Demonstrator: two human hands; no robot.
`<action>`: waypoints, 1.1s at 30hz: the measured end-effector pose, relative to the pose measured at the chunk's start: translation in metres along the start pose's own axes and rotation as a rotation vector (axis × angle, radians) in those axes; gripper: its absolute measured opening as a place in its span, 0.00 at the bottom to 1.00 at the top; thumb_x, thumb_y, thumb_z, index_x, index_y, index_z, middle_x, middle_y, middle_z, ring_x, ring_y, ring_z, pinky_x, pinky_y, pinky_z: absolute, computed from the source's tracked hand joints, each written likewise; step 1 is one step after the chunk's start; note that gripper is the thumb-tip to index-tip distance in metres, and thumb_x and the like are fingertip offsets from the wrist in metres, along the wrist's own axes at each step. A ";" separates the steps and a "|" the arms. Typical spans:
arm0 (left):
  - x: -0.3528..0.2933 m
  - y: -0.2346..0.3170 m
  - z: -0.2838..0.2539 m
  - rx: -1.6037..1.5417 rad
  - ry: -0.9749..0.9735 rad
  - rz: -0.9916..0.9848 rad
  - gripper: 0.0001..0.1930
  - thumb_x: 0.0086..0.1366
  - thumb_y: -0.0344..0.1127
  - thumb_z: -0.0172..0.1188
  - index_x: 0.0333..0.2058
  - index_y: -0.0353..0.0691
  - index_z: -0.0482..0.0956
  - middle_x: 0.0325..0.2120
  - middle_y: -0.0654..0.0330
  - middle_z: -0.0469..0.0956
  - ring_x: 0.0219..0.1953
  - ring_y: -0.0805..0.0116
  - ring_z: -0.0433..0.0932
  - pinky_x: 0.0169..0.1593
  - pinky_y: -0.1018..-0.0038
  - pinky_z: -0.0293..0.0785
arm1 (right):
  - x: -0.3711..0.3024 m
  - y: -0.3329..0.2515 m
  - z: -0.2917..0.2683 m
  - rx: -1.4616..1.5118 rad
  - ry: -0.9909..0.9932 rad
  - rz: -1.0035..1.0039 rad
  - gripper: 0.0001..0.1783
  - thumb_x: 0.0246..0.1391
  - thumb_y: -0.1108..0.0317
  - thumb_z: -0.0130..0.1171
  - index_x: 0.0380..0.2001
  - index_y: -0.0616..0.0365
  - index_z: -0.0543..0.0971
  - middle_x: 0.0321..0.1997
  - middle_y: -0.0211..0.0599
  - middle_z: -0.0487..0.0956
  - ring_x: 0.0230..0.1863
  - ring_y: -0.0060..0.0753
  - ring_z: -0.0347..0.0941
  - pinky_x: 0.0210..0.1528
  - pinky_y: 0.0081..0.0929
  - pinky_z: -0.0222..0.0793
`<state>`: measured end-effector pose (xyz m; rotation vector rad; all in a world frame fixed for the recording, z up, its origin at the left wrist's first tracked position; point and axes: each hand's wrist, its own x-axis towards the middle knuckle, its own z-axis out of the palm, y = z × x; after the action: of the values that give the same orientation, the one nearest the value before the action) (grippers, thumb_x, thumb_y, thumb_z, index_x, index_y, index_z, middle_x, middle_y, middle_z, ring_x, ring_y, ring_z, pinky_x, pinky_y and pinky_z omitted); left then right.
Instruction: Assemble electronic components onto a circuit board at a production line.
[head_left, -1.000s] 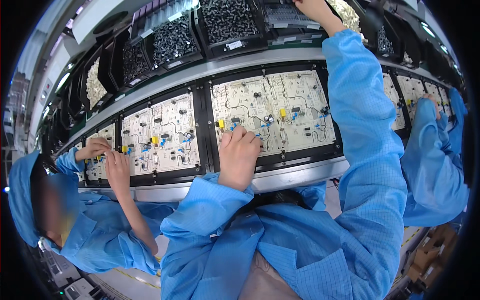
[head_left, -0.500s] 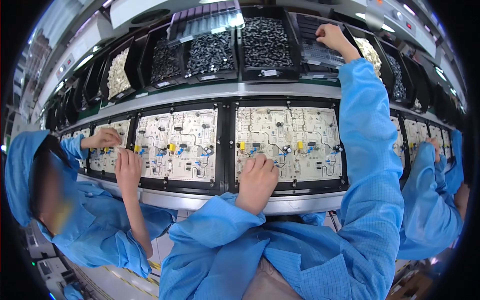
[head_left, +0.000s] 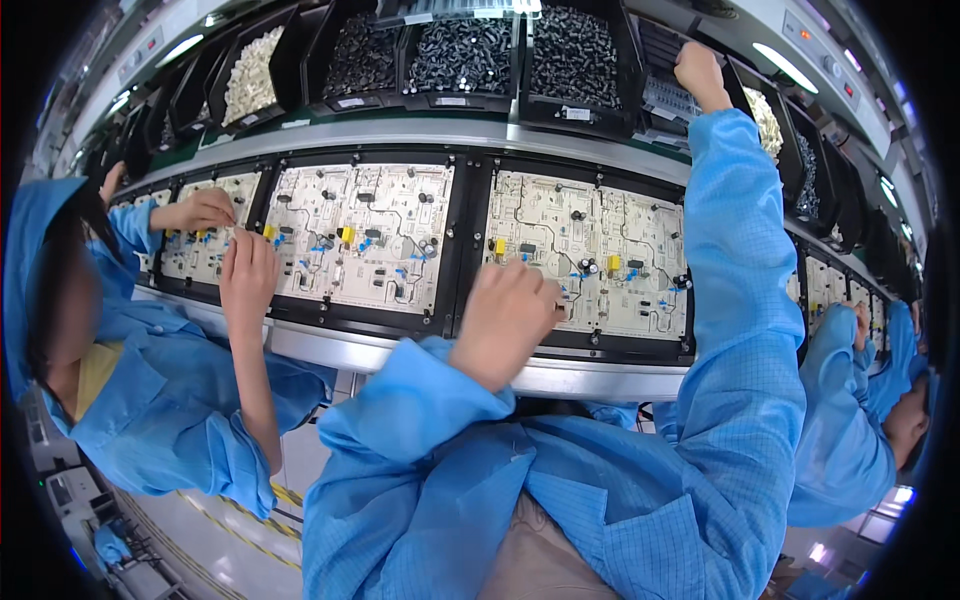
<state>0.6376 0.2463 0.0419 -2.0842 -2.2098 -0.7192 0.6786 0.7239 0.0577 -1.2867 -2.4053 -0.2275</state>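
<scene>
My left hand (head_left: 508, 322) hovers at the lower left of a pale circuit board panel (head_left: 635, 215) in a black frame. Its fingers curl together and their tips point down, so whatever they hold is hidden. My right arm stretches far forward. At its end my right hand (head_left: 702, 76) is closed above a dark bin with a clear tray of small parts (head_left: 668, 100); its fingertips are out of sight. Yellow blocks, black cylinders and blue parts stand on the panel, among them a yellow component (head_left: 613, 262).
Left of mine lies another framed board panel (head_left: 360, 215). Bins of black parts (head_left: 572, 65) and white connectors (head_left: 254, 75) line the back. A co-worker's hands (head_left: 245, 262) work at the left; another co-worker (head_left: 845, 400) sits at the right. A metal rail (head_left: 330, 345) edges the bench.
The whole view has shifted, with boards and bins now higher in the picture. My right hand has drawn toward the tray's right side, its fingers more curled. My left hand stays over the panel's lower left.
</scene>
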 end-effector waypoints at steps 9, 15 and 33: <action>0.104 -0.103 -0.139 0.284 0.355 -0.199 0.12 0.60 0.47 0.57 0.29 0.45 0.81 0.21 0.56 0.79 0.34 0.57 0.78 0.33 0.60 0.64 | -0.050 -0.023 -0.073 0.311 0.249 -0.140 0.14 0.51 0.62 0.56 0.39 0.53 0.80 0.34 0.40 0.82 0.39 0.38 0.79 0.40 0.33 0.73; 0.160 -0.267 -0.090 0.425 0.179 -0.304 0.12 0.62 0.41 0.54 0.40 0.43 0.78 0.34 0.51 0.79 0.39 0.55 0.79 0.43 0.63 0.74 | -0.188 -0.176 -0.087 0.834 -0.598 -0.658 0.09 0.49 0.75 0.59 0.36 0.64 0.79 0.30 0.40 0.80 0.33 0.32 0.78 0.36 0.27 0.73; 0.172 -0.300 -0.029 0.317 0.075 -0.471 0.17 0.59 0.36 0.54 0.46 0.38 0.75 0.43 0.44 0.76 0.47 0.47 0.74 0.53 0.59 0.69 | -0.204 -0.175 -0.046 0.784 -0.636 -0.682 0.10 0.49 0.75 0.58 0.36 0.63 0.81 0.35 0.43 0.81 0.37 0.38 0.77 0.42 0.29 0.72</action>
<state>0.3260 0.3971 0.0294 -1.3882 -2.5913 -0.4084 0.6470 0.4555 0.0213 -0.1593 -2.8714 0.9835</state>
